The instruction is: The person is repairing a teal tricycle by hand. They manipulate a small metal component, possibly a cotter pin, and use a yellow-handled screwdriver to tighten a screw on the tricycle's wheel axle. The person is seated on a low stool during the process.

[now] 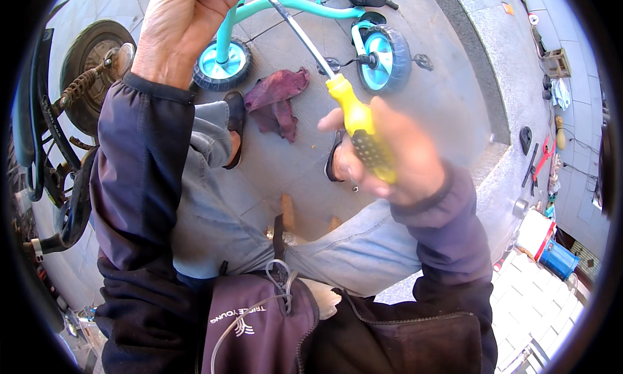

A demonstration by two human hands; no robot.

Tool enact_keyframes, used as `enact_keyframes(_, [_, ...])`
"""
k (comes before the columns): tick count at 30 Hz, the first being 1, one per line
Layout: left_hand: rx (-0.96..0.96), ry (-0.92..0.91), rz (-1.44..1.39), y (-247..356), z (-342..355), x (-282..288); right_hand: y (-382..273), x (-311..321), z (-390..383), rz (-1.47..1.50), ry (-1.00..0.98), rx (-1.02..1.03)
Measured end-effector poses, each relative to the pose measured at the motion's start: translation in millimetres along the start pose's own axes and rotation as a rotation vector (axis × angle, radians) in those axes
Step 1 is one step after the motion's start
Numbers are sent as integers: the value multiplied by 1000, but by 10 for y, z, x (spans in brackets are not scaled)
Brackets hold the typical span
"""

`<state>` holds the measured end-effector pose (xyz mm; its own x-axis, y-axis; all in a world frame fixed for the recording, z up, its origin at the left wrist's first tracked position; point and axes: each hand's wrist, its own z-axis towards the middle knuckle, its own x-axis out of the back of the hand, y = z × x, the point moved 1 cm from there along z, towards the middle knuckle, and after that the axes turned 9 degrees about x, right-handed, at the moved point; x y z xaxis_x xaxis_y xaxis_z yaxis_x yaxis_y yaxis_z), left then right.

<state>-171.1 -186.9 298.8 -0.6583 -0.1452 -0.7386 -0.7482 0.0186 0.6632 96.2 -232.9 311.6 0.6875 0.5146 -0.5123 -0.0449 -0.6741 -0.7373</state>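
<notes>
My left hand (188, 23) is raised at the top edge, fingers curled, near the upper end of a screwdriver's steel shaft (295, 23); what they hold is cut off. My right hand (409, 153), blurred, grips the screwdriver's yellow handle (350, 104). Behind them lies a turquoise tubular frame (272, 7) with small wheels (222, 65) and black pedals (422, 62). A maroon rag (272, 98) lies on the paving between my sandalled feet (235, 114).
At left is a larger spoked wheel (94, 75) with a black frame (48, 127). Along the stone ledge (493, 82) at right lie red-handled pliers (545, 153), a black tool (524, 140), a blue-and-white container (558, 257) and other small items.
</notes>
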Motion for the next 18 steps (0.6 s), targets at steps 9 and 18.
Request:
enact_keyframes(9, [28, -38, -19, 28, 7, -96, -8, -7, 20, 63, -45, 62])
enact_keyframes(18, [-50, 95, 134, 23, 14, -86, 16, -174, 34, -498, 322, 390])
